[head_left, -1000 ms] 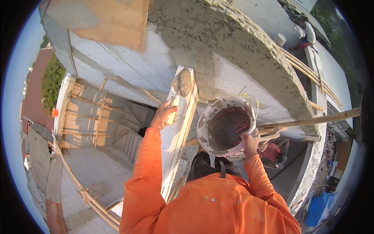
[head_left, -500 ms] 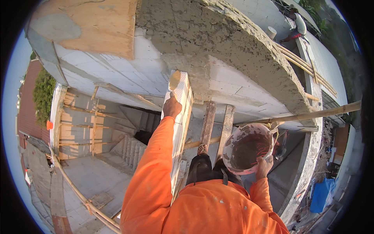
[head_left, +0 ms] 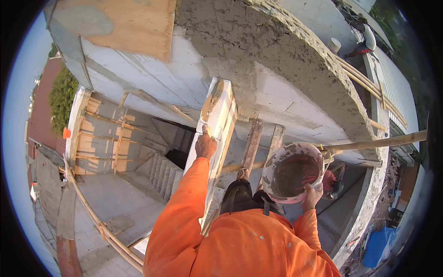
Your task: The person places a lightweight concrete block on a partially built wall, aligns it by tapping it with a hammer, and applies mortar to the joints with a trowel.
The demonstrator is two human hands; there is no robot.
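Observation:
My left hand (head_left: 205, 147) is closed around a trowel, of which only a small yellowish part (head_left: 208, 131) shows beyond the fingers. It is held against the top of a narrow white block wall (head_left: 224, 99). A streak of wet grey mortar (head_left: 212, 104) lies on that wall top, just beyond the hand. My right hand (head_left: 313, 197) grips the near right rim of a round, mortar-stained bucket (head_left: 269, 181). The bucket is tilted toward me, with grey mortar (head_left: 295, 173) inside.
My foot (head_left: 242, 173) stands on narrow wooden planks (head_left: 251, 143) high above a floor. A bamboo pole (head_left: 378, 141) crosses at right. Ahead rises a partly plastered wall (head_left: 277, 51). One person (head_left: 330, 182) is below, beside the bucket; another (head_left: 367, 39) works far right. Bamboo rails (head_left: 87, 203) run left.
My left hand has drawn back toward me along the wall top, and a mortar streak now shows where the trowel blade was. My right hand still holds the bucket. The view has shifted slightly.

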